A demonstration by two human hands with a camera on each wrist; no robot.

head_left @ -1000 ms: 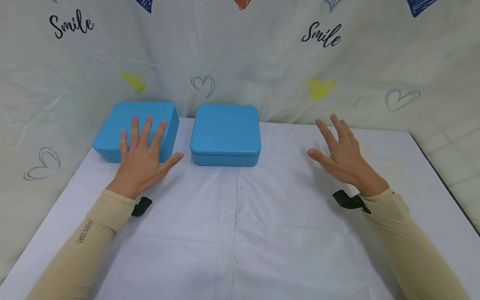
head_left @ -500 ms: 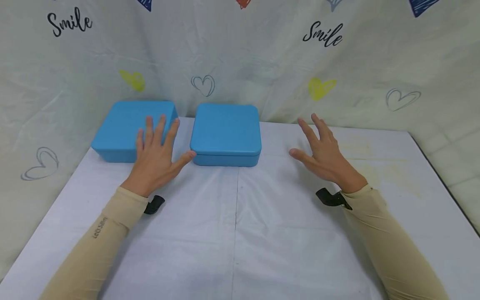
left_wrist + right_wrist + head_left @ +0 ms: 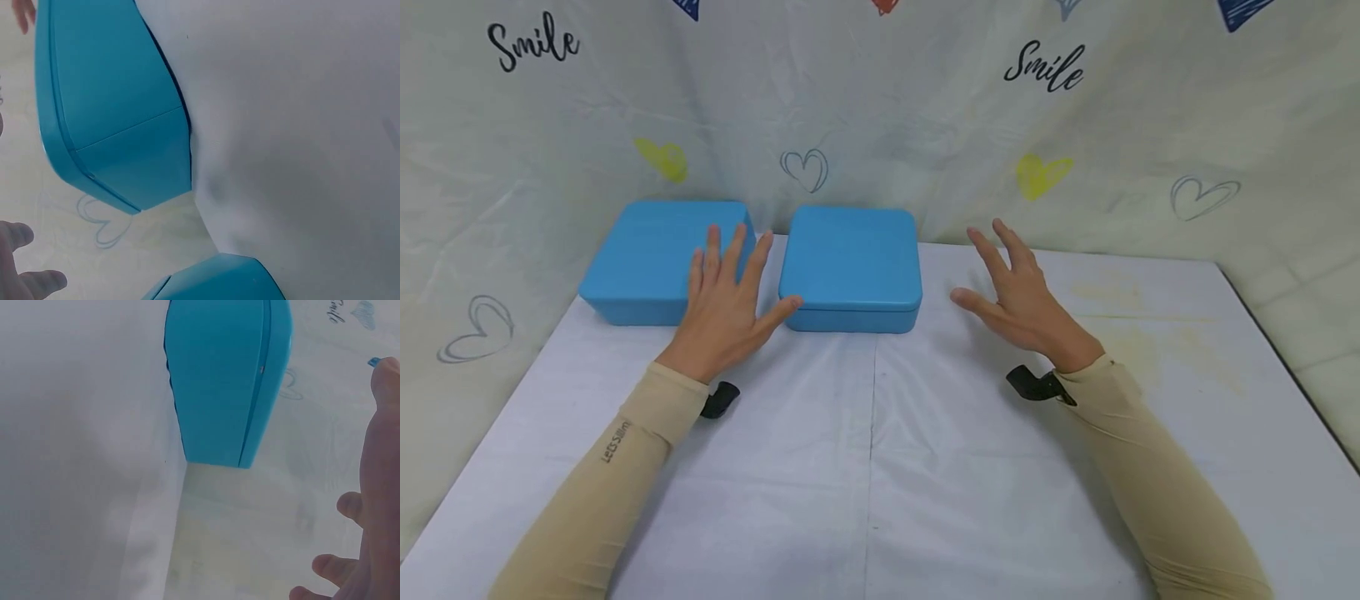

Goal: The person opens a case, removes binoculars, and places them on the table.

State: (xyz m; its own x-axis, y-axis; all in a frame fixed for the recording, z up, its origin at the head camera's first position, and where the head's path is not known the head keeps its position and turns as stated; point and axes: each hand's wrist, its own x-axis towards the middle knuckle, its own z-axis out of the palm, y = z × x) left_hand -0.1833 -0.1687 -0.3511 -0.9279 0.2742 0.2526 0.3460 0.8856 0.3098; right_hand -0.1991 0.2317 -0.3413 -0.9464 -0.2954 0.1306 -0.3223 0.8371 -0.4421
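Two blue lidded boxes stand side by side toward the back of the table. The left box (image 3: 655, 258) is partly covered in the head view by my left hand (image 3: 722, 308), whose fingers are spread. The tip of that thumb overlaps the front left corner of the middle box (image 3: 853, 258). My right hand (image 3: 1026, 304) hovers to the right of the middle box, fingers apart and thumb pointing at it, with a gap between. Both hands hold nothing. In the right wrist view the side of the middle box (image 3: 215, 381) fills the top, with my fingers (image 3: 337, 569) at the right edge.
A white cloth (image 3: 820, 467) covers the table, with a crease down its middle. Behind the table hangs a pale curtain (image 3: 917, 108) printed with hearts and words. A black wrist camera mount (image 3: 1037, 385) sits below each hand on the sleeve.
My left hand has moved right, from over the left box toward the middle box. My right hand has moved left toward the middle box. Both boxes have stayed in place.
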